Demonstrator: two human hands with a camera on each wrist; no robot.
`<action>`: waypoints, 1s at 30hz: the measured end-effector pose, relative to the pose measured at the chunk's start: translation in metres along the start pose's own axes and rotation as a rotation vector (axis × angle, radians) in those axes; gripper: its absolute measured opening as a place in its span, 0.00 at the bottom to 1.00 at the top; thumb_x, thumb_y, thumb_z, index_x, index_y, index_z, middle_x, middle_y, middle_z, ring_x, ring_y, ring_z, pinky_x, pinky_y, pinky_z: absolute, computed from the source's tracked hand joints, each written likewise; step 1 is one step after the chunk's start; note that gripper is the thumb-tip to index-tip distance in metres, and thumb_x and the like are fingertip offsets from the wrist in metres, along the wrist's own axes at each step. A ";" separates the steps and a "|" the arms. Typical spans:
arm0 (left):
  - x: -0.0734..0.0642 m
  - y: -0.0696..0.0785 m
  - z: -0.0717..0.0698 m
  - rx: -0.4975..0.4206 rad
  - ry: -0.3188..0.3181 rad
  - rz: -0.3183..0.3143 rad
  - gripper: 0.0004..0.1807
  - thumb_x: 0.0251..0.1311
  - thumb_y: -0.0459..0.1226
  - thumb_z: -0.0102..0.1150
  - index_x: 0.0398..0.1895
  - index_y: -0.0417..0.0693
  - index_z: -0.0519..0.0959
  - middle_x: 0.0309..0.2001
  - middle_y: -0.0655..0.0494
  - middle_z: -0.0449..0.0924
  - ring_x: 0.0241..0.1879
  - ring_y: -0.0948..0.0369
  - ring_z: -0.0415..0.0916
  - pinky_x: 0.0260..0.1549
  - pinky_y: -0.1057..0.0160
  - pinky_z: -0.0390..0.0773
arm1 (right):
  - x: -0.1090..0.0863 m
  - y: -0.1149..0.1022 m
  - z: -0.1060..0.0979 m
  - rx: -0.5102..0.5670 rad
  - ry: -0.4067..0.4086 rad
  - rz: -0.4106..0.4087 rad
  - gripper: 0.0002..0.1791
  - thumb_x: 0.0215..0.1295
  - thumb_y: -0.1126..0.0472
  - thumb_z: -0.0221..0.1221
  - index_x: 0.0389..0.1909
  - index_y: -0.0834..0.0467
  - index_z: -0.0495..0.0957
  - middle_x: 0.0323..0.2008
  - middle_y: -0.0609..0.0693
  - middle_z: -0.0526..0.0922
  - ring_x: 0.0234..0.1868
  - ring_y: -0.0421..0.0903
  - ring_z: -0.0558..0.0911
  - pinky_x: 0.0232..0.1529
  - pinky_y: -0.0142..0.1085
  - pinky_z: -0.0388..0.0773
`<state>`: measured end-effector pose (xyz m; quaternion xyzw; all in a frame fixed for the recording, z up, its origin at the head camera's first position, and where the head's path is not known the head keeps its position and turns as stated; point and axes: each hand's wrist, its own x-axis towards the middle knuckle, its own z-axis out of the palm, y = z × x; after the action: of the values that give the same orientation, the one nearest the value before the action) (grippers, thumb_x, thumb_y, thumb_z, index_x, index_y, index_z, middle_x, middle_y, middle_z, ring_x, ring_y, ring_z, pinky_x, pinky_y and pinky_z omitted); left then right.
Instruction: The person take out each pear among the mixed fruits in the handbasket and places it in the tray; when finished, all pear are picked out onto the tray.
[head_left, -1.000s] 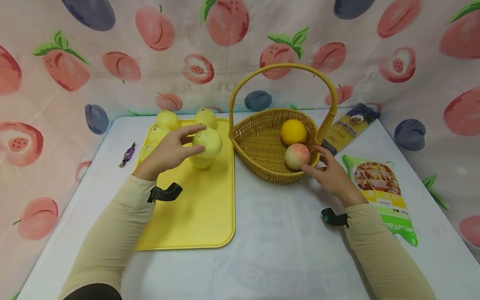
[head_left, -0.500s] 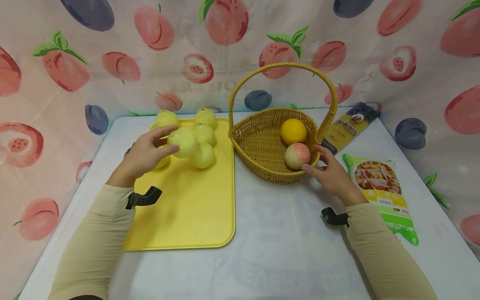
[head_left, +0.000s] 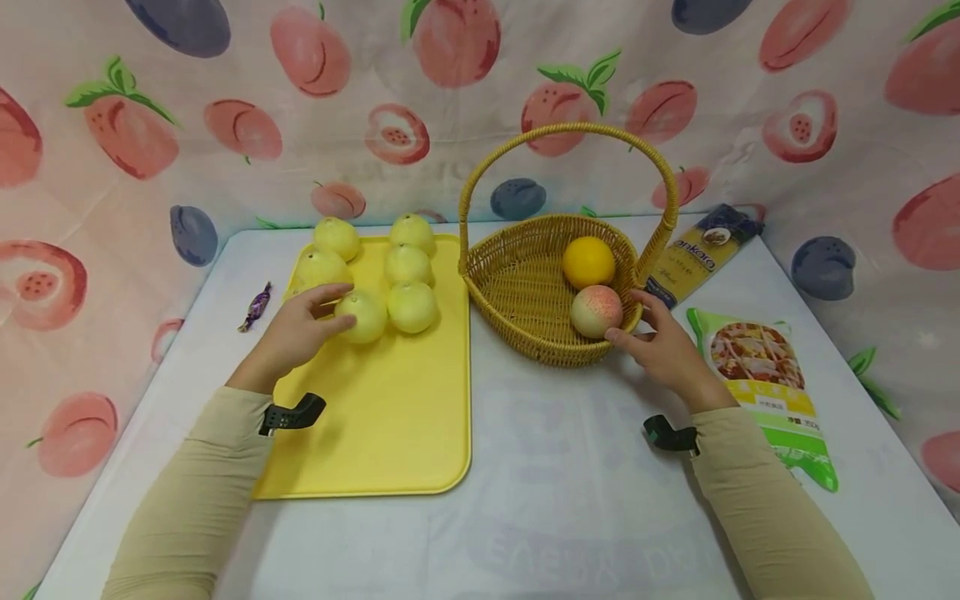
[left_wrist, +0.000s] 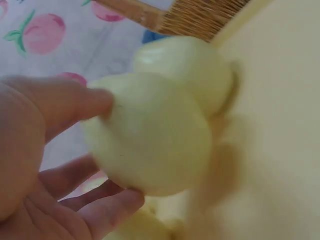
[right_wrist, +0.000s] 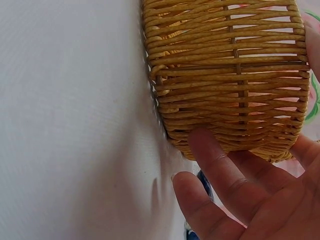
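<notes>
My left hand (head_left: 294, 335) holds a pale yellow round fruit (head_left: 366, 318) between thumb and fingers, low over the yellow tray (head_left: 375, 425). In the left wrist view the thumb presses one side of this fruit (left_wrist: 155, 135) and the fingertips the other; a second pale fruit (left_wrist: 187, 70) sits just behind it. Several more of the same pale fruits (head_left: 412, 308) stand in two rows at the tray's far end. My right hand (head_left: 669, 357) grips the rim of a wicker basket (head_left: 517, 333) at its right end, with fingers along the woven outside in the right wrist view.
Inside the basket lie an orange (head_left: 588, 262) and a peach (head_left: 597, 312). A pasta packet (head_left: 693, 254) and a green food bag (head_left: 765, 392) lie to the right. A purple wrapped candy (head_left: 257, 307) is left of the tray. The basket's tall handle (head_left: 573, 129) arches above it.
My left hand has carried the pale fruit leftward from over the right row, then lowered it to the near end of the left row. The right hand stays on the basket.
</notes>
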<state>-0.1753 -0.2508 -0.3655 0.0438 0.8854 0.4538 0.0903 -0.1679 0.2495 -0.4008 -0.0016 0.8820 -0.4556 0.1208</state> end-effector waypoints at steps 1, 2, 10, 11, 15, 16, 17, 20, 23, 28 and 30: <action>0.000 -0.003 0.003 0.001 0.006 -0.008 0.32 0.70 0.41 0.60 0.74 0.42 0.65 0.73 0.42 0.62 0.70 0.41 0.59 0.64 0.43 0.66 | 0.000 0.000 0.000 -0.001 0.002 0.000 0.55 0.65 0.33 0.59 0.81 0.50 0.39 0.77 0.66 0.49 0.64 0.68 0.67 0.58 0.61 0.70; 0.000 -0.007 0.006 0.001 0.013 -0.015 0.32 0.70 0.41 0.60 0.74 0.42 0.65 0.73 0.42 0.61 0.70 0.42 0.60 0.64 0.44 0.65 | 0.000 0.001 0.000 0.000 0.002 0.001 0.55 0.65 0.33 0.59 0.81 0.49 0.39 0.77 0.66 0.48 0.64 0.69 0.67 0.58 0.61 0.70; -0.003 -0.020 0.018 -0.014 0.075 -0.029 0.34 0.72 0.42 0.58 0.77 0.44 0.61 0.73 0.40 0.61 0.68 0.43 0.64 0.63 0.45 0.67 | 0.001 0.001 0.000 0.014 -0.004 0.000 0.55 0.65 0.34 0.60 0.82 0.49 0.38 0.77 0.67 0.47 0.64 0.69 0.67 0.58 0.61 0.71; -0.004 -0.020 0.019 -0.015 0.079 -0.032 0.34 0.72 0.42 0.58 0.77 0.44 0.61 0.72 0.39 0.62 0.68 0.43 0.64 0.63 0.45 0.67 | 0.001 0.001 0.000 0.014 -0.004 0.001 0.55 0.65 0.34 0.60 0.82 0.49 0.38 0.77 0.67 0.48 0.64 0.68 0.68 0.57 0.61 0.71; -0.005 -0.022 0.020 -0.014 0.088 -0.053 0.34 0.72 0.42 0.58 0.77 0.45 0.60 0.71 0.36 0.63 0.68 0.42 0.64 0.63 0.44 0.67 | 0.000 0.001 0.000 0.014 -0.005 -0.003 0.55 0.65 0.34 0.60 0.82 0.49 0.39 0.77 0.67 0.48 0.62 0.68 0.69 0.56 0.59 0.72; -0.005 -0.023 0.021 -0.014 0.090 -0.056 0.34 0.72 0.43 0.58 0.77 0.45 0.60 0.71 0.36 0.63 0.68 0.42 0.65 0.63 0.44 0.67 | 0.000 0.000 0.000 0.014 -0.005 -0.004 0.55 0.66 0.34 0.60 0.82 0.49 0.39 0.77 0.67 0.48 0.62 0.68 0.69 0.56 0.59 0.72; -0.005 -0.023 0.021 -0.014 0.093 -0.060 0.34 0.72 0.43 0.58 0.77 0.45 0.60 0.71 0.36 0.63 0.67 0.42 0.65 0.63 0.44 0.67 | 0.000 0.000 0.000 0.014 -0.005 -0.005 0.55 0.66 0.34 0.60 0.82 0.49 0.39 0.77 0.67 0.48 0.62 0.68 0.69 0.56 0.59 0.72; -0.005 -0.024 0.023 -0.028 0.109 -0.063 0.35 0.72 0.43 0.58 0.77 0.45 0.60 0.71 0.36 0.62 0.67 0.41 0.65 0.63 0.44 0.67 | 0.000 -0.001 0.001 0.014 -0.005 -0.002 0.55 0.65 0.34 0.60 0.82 0.48 0.39 0.77 0.67 0.47 0.63 0.68 0.68 0.57 0.59 0.72; -0.005 -0.026 0.026 -0.045 0.134 -0.063 0.35 0.72 0.44 0.58 0.77 0.46 0.60 0.71 0.37 0.62 0.67 0.41 0.66 0.62 0.45 0.68 | 0.000 -0.002 0.001 0.016 -0.005 0.002 0.55 0.65 0.34 0.60 0.82 0.48 0.39 0.77 0.67 0.47 0.64 0.68 0.67 0.57 0.60 0.71; -0.002 -0.028 0.033 -0.054 0.175 -0.073 0.35 0.72 0.45 0.57 0.78 0.48 0.59 0.71 0.37 0.63 0.65 0.42 0.68 0.59 0.45 0.71 | -0.001 -0.001 0.002 0.013 0.000 0.004 0.55 0.65 0.34 0.60 0.82 0.48 0.39 0.77 0.67 0.48 0.63 0.68 0.68 0.56 0.59 0.72; -0.001 -0.029 0.035 -0.051 0.187 -0.085 0.35 0.72 0.46 0.57 0.78 0.49 0.59 0.71 0.37 0.63 0.65 0.41 0.68 0.59 0.45 0.72 | -0.001 -0.001 0.001 0.007 0.006 0.004 0.55 0.66 0.34 0.60 0.82 0.49 0.39 0.76 0.67 0.49 0.62 0.68 0.69 0.55 0.58 0.73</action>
<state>-0.1672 -0.2396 -0.4093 -0.0386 0.8791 0.4743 0.0274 -0.1666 0.2481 -0.4006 0.0018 0.8806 -0.4586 0.1188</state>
